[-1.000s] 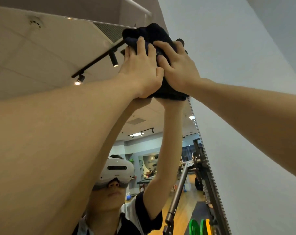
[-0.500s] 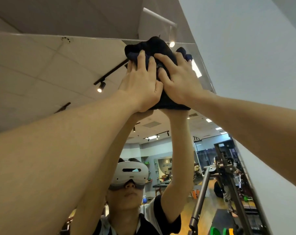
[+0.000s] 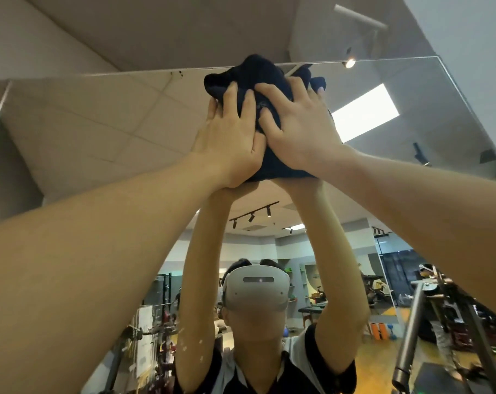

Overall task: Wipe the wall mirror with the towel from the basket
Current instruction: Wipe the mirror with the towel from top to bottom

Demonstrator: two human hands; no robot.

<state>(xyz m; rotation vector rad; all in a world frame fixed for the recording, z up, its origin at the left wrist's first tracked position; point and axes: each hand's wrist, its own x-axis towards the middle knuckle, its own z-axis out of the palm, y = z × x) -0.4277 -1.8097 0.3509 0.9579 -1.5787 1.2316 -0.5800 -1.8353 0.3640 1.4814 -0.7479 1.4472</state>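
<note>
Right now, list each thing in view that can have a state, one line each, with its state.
dark towel: bunched up, pressed against the glass near the mirror's top edge.
left hand: fingers spread, pressing on the towel.
right hand: fingers spread, pressing on the towel beside the left hand.
wall mirror: upright on the wall, pale specks on the glass low down.
ceiling spotlight: lit.

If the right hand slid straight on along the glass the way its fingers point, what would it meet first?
Probably the mirror's top edge: the right hand presses the dark towel just below it, fingers pointing up. Beyond lies wall; depth unclear.
</note>
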